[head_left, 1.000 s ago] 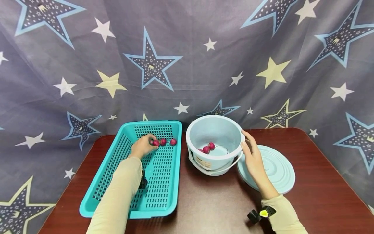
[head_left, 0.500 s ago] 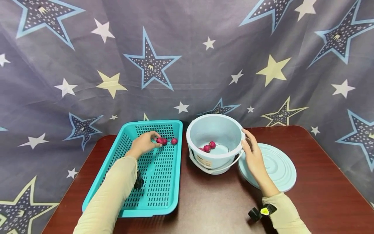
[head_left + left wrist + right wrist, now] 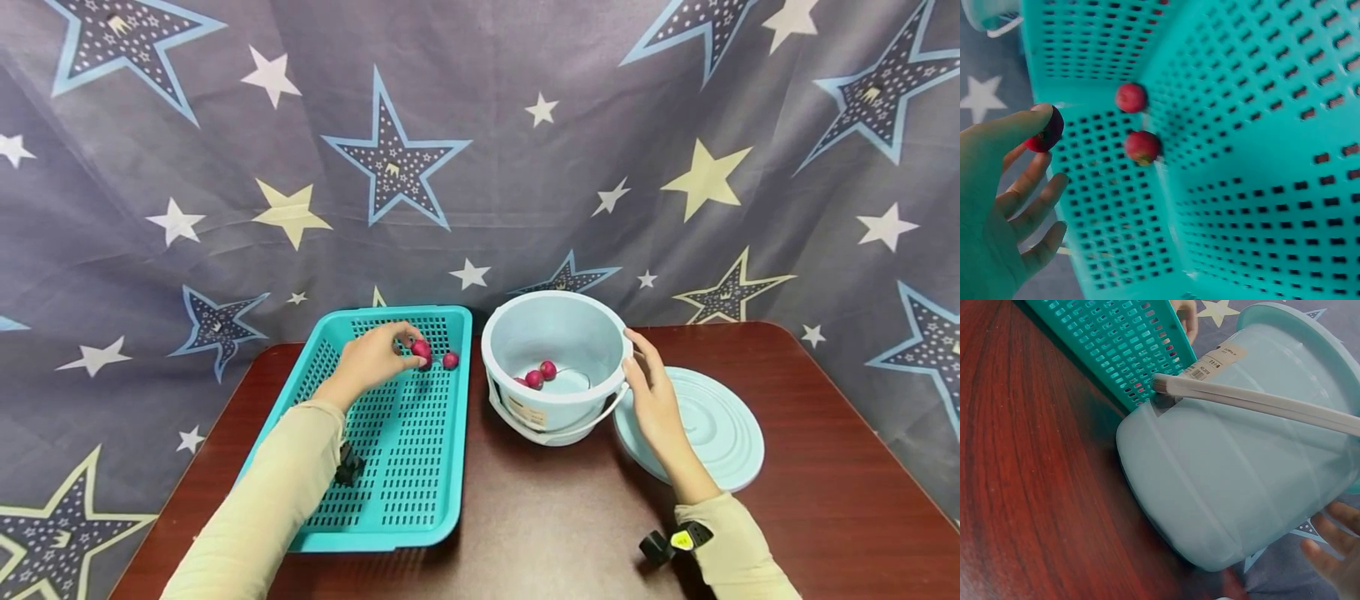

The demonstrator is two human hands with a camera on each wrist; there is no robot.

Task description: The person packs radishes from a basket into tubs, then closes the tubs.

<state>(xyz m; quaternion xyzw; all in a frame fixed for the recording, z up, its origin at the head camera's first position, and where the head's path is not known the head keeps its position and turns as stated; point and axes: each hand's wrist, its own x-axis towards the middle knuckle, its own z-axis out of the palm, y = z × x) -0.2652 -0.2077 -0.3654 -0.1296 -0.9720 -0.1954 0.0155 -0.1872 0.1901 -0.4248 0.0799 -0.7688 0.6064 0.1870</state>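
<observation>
Inside the teal basket [image 3: 405,533], near its back, my left hand [image 3: 375,354] pinches a red radish [image 3: 422,352]. The left wrist view has that radish [image 3: 1046,130] between thumb and forefinger, with two other radishes [image 3: 1131,97] [image 3: 1142,147] lying on the basket floor. One of them [image 3: 450,360] shows by the basket's right wall in the head view. My right hand [image 3: 654,400] touches the right rim of the light blue bucket [image 3: 558,400], fingers spread. Several radishes [image 3: 534,379] lie in the bucket, and its handle [image 3: 517,427] hangs down in front.
A round light blue lid [image 3: 712,429] lies on the brown table [image 3: 547,517] to the right of the bucket, partly behind my right forearm. A star-patterned cloth [image 3: 480,167] hangs behind the table. Black devices are strapped at both wrists.
My left hand has shifted right and lifted slightly, with a radish now in its pinch. The right hand stays at the bucket rim. The view has shifted a little.
</observation>
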